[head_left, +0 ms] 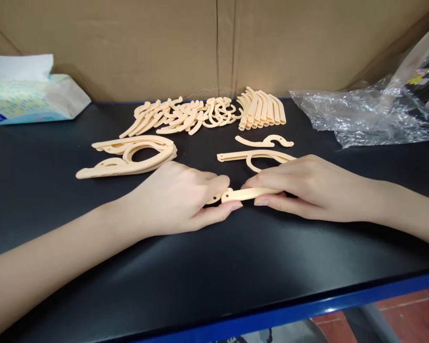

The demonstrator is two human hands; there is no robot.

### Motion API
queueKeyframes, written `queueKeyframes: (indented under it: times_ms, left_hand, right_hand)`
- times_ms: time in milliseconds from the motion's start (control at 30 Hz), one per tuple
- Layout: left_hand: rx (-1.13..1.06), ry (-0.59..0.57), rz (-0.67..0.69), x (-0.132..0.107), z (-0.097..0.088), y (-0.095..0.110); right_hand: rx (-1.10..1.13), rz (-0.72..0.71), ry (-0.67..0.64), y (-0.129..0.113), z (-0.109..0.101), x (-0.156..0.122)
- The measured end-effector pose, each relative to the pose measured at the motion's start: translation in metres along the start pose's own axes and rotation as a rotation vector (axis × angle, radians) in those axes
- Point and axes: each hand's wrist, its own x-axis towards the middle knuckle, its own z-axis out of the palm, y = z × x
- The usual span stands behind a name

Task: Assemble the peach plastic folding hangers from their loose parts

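Both hands meet near the middle of the table over cream plastic parts of folding clothes hangers. My right hand (307, 190) is closed on a hanger arm (248, 194), thumb below and fingers above. My left hand (186, 197) pinches a second hanger piece (214, 198) with a small hole, mostly hidden by the fingers, where it meets the arm's holed end. Just beyond my right hand lie a hanger arm with a curved hook piece (253, 156) and a loose hook piece (264, 141). Folded hangers (128, 155) lie stacked beyond my left hand.
Farther back are a pile of hook pieces (186, 116) and a row of hanger arms (262, 109). A tissue pack (32, 97) stands at the back left, a crumpled clear plastic bag (364, 114) at the back right. Cardboard (128, 47) rises behind the black table (214, 276).
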Motion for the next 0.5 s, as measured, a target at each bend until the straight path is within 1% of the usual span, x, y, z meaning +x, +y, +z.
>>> queueKeyframes:
  times_ms: [100,233,300,500]
  left_hand:
    - [-0.001,-0.018,0.0,0.0002,0.0,0.0003]
    - [0.005,-0.006,-0.009,-0.0004,-0.0001,0.0007]
    - [0.004,-0.025,-0.014,-0.0005,-0.0006,0.0007]
    - [-0.015,-0.038,-0.009,0.0002,-0.0032,0.0011]
  right_hand:
    - [0.009,0.004,-0.001,0.0005,0.0005,-0.0002]
    - [0.014,-0.007,0.002,0.0011,0.0013,-0.0005]
    - [0.014,-0.005,-0.001,0.0011,0.0013,-0.0006]
    - [0.024,-0.001,0.01,0.0004,0.0011,-0.001]
